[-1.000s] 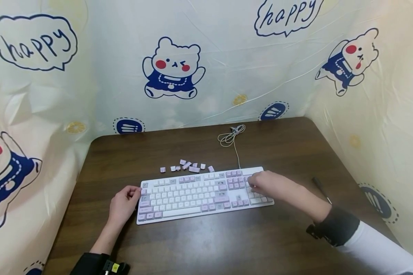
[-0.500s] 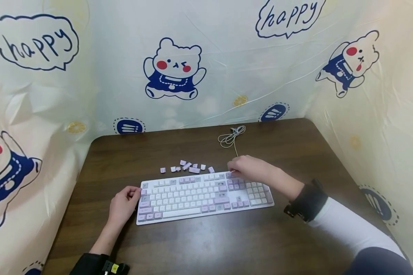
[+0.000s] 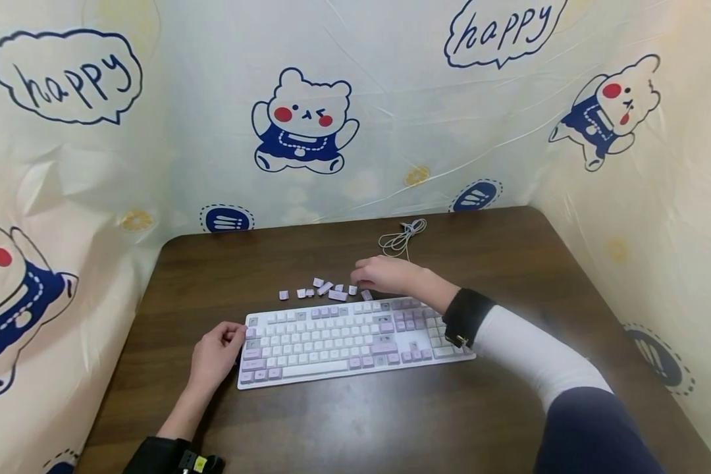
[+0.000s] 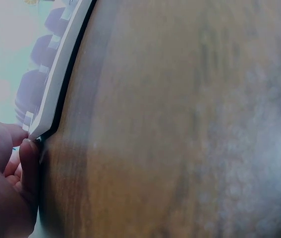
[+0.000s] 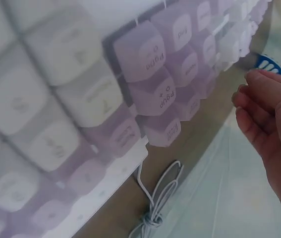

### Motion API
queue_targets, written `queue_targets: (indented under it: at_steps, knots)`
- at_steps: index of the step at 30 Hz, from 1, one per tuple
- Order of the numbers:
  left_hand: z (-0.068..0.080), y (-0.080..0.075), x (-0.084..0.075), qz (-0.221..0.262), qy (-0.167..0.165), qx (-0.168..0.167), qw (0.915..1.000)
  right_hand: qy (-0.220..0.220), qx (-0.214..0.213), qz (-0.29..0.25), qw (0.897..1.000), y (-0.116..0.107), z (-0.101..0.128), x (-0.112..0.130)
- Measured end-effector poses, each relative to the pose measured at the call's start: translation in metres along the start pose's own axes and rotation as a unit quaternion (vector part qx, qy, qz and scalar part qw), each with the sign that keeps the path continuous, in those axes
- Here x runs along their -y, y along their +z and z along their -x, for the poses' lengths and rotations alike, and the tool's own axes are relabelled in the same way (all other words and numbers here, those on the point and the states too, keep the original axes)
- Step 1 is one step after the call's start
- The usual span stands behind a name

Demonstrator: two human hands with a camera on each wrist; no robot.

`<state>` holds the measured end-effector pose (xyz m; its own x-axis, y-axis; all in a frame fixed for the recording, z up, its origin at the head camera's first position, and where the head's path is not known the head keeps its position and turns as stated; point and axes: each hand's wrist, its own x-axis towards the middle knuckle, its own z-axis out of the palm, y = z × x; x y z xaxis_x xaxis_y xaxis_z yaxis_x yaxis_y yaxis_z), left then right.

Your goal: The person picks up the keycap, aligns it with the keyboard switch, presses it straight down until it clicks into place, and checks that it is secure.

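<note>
A white and purple keyboard (image 3: 332,342) lies across the middle of the dark wooden table (image 3: 355,421). My left hand (image 3: 216,352) grips its left end, fingers curled at the corner; the left wrist view shows fingertips (image 4: 28,161) pressed against the keyboard's edge (image 4: 56,84). Several loose keycaps (image 3: 326,289) lie in a row just behind the keyboard. My right hand (image 3: 382,273) hovers over the right end of that row, fingers reaching left. In the right wrist view its fingers (image 5: 261,106) are lightly bent with nothing visible in them, above the purple keys (image 5: 145,74).
The keyboard's white cable (image 3: 401,238) lies coiled behind my right hand, also seen as cable (image 5: 155,203). Printed plastic sheeting (image 3: 308,131) walls the table at the back and both sides. Bare wood shows in front of the keyboard.
My right hand has left the number pad and travelled back and left, past the keyboard's rear edge, to the loose keycaps. The left hand has kept its grip on the keyboard.
</note>
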<state>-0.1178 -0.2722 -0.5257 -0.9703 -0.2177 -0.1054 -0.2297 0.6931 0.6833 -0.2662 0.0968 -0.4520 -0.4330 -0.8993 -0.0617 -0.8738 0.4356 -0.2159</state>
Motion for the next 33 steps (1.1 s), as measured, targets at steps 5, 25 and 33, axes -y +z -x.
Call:
queue_targets:
  at_steps: [5,25,33]
  knots:
    - [0.0,0.002,0.0,0.003,-0.001,0.003,1.0,-0.017,0.027,0.001,0.999,0.005,-0.016,-0.004]
    - [-0.001,0.001,0.0,-0.003,0.004,-0.002,1.0,0.07,0.039,-0.055,0.995,0.016,-0.024,-0.016]
    - [0.001,0.0,0.0,-0.003,0.005,-0.007,1.0,0.033,0.065,-0.08,0.994,0.015,-0.024,-0.025]
